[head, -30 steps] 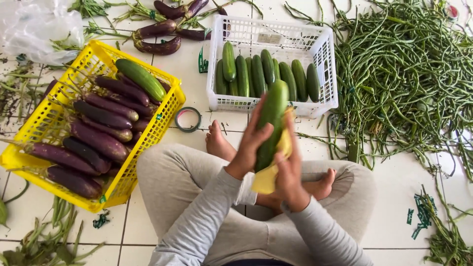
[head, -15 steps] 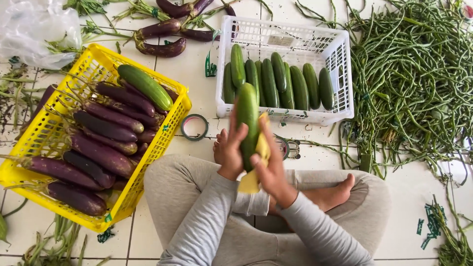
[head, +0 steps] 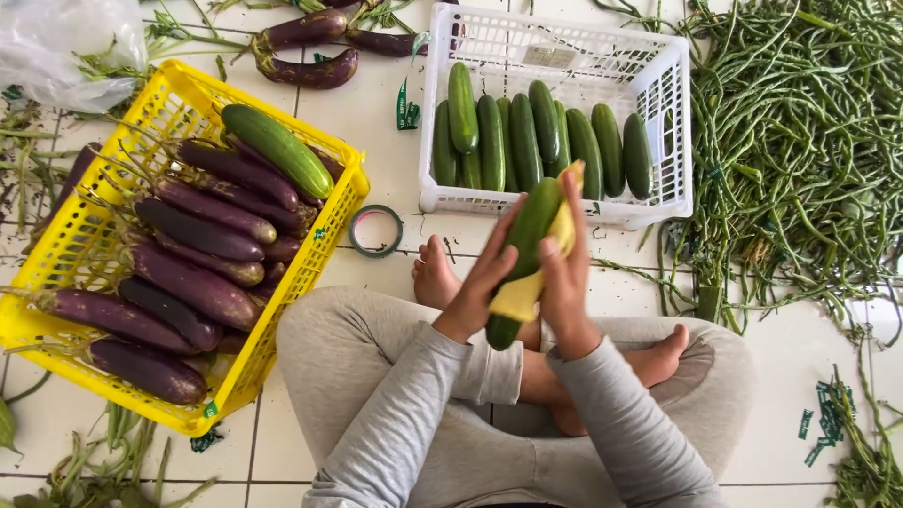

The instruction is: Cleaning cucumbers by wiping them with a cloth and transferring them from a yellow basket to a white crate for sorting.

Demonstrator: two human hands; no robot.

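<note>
Here the person sits cross-legged on the tiled floor, and both hands meet over the lap around 1 cucumber [head: 523,252]. The left hand [head: 483,287] has its fingers curled round the lower half of it, gripping from the left. The right hand [head: 564,273] presses a yellow cloth [head: 520,293] flat against the cucumber's right flank, fingers stretched long rather than clenched. The cucumber is held up in the air, tilted, its upper tip near the front wall of the white basket [head: 658,80] and its lower tip above the knees.

By my reading, the step in hand is wiping this cucumber clean. The white basket already holds 7 or so cucumbers lying side by side. 1 more cucumber lies on top of the purple eggplants in the yellow crate [head: 202,85] to the left, and a roll of green tape [head: 376,230] lies on the floor between crate and basket. A heap of long beans [head: 800,141] spreads to the right.

The next move seems to call for a turn of the cucumber under the cloth, the left fingers loosening enough to let it roll without dropping it.
</note>
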